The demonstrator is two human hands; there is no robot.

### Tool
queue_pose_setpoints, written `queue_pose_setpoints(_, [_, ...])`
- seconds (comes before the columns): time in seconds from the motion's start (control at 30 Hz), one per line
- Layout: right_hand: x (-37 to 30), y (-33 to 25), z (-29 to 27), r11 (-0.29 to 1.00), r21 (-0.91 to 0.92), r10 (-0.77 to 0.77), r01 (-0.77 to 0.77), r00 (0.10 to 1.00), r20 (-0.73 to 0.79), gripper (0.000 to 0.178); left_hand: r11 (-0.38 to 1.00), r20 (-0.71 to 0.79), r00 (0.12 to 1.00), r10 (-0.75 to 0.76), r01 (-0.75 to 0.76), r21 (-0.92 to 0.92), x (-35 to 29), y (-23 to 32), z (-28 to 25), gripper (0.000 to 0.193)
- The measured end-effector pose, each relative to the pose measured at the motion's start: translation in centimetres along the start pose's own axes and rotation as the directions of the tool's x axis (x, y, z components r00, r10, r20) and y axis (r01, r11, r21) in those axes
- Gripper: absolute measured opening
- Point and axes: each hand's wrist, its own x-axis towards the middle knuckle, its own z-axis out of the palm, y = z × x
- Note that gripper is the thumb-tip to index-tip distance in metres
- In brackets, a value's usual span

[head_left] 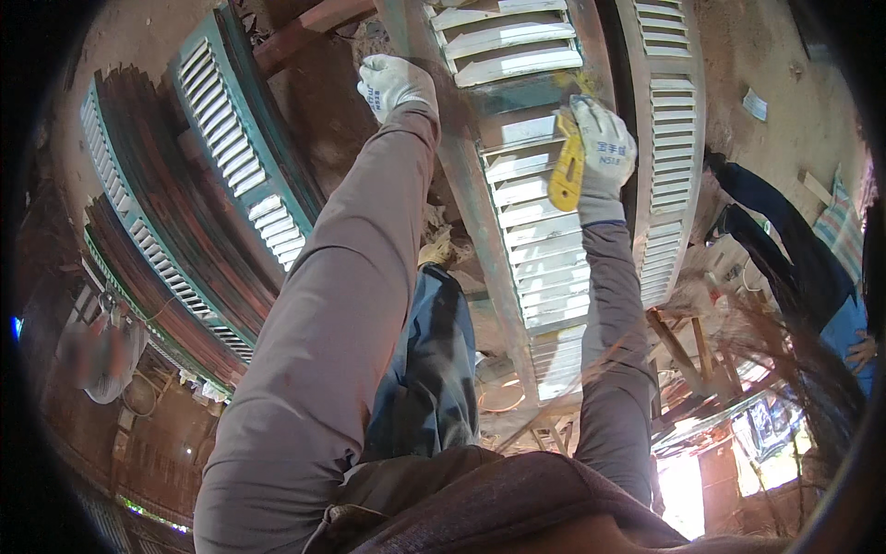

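My right hand (604, 148), in a white work glove with blue print, grips a brush (566, 171) with a yellow handle that has a hole near its end. Yellowish bristles show beyond the glove, over the rail of a louvered wooden shutter (517, 100). The shutter has white slats and a worn, partly green frame. By the left edge of that frame is my left hand (397, 83), gloved and closed like a fist; whatever its fingers may hold is hidden.
Another pale louvered shutter (672, 120) stands close on the right. Several green-framed shutters (235, 129) lean in rows at the left. At the far right a person in dark trousers (784, 231) is near a striped cloth (838, 231). A scrap of paper (755, 103) lies on the dirt floor.
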Motion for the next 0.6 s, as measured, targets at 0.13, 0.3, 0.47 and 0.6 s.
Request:
queue_pose_setpoints(0.13, [0.8,-3.8,-0.3,1.0,-0.011,0.014,-0.014,0.998,0.064,0.031,1.0,-0.045,0.999,0.0,-0.001,-0.024,0.3,-0.1,0.5,0.047])
queue_pose_setpoints(0.3, [-0.4,-8.3,0.6,0.993,0.111,-0.052,0.04,0.993,0.107,0.03,0.999,-0.124,0.992,0.021,-0.025,-0.036,0.3,-0.5,0.9,0.049])
queue_pose_setpoints(0.47, [-1.9,-7.8,-0.7,0.945,0.318,-0.102,0.076,0.993,0.067,0.033,0.999,-0.094,0.995,-0.023,0.02,-0.035,0.2,-0.3,1.0,0.047])
queue_pose_setpoints(0.6, [-0.8,-1.8,-2.9,0.955,0.294,0.021,-0.031,0.999,0.038,0.037,0.999,-0.107,0.994,-0.025,0.022,-0.031,0.7,-0.8,1.7,0.043])
